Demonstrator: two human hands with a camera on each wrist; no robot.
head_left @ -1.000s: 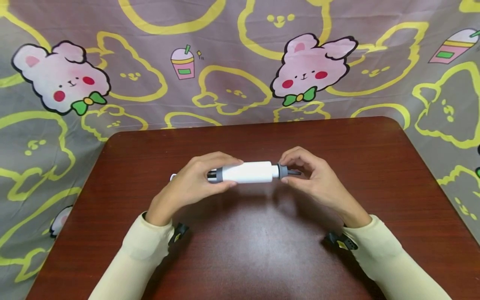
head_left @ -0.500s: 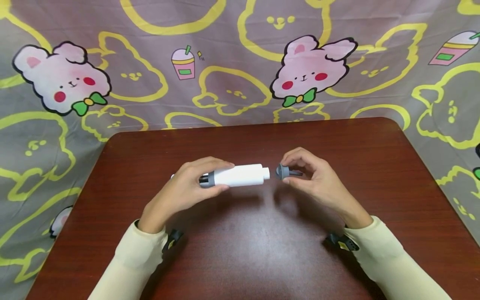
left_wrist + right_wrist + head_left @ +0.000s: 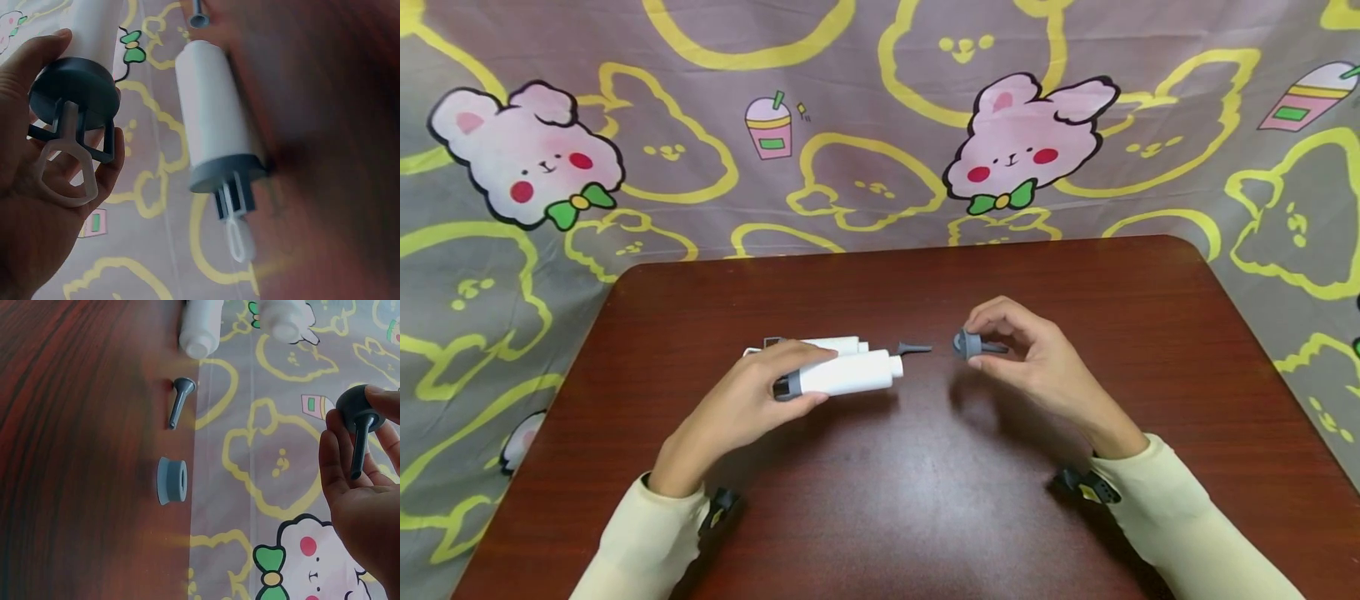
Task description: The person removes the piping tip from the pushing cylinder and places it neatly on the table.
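My left hand (image 3: 730, 417) grips a white hand pump (image 3: 850, 372) near its dark grey end collar, lifted off the table and tilted slightly. In the left wrist view, its pale pull-ring handle (image 3: 75, 187) sticks out toward the palm. The pump's narrow white neck is bare. My right hand (image 3: 1037, 358) pinches a grey screw cap (image 3: 353, 406) with a thin nozzle (image 3: 360, 450) pointing back toward the palm. A wide gap separates cap and pump. Behind the held pump, a second white hand pump (image 3: 212, 106) lies on the table, partly hidden in the head view.
A loose grey nozzle (image 3: 913, 347) lies on the brown table (image 3: 895, 517) between the hands. In the right wrist view, a grey ring cap (image 3: 178, 481) stands on edge nearby. A patterned cloth (image 3: 865, 100) hangs behind the table's far edge.
The cap came off the pump's neck. My left hand moved left and toward the body with the pump, uncovering the second pump and loose nozzle. My right hand stayed nearly still.
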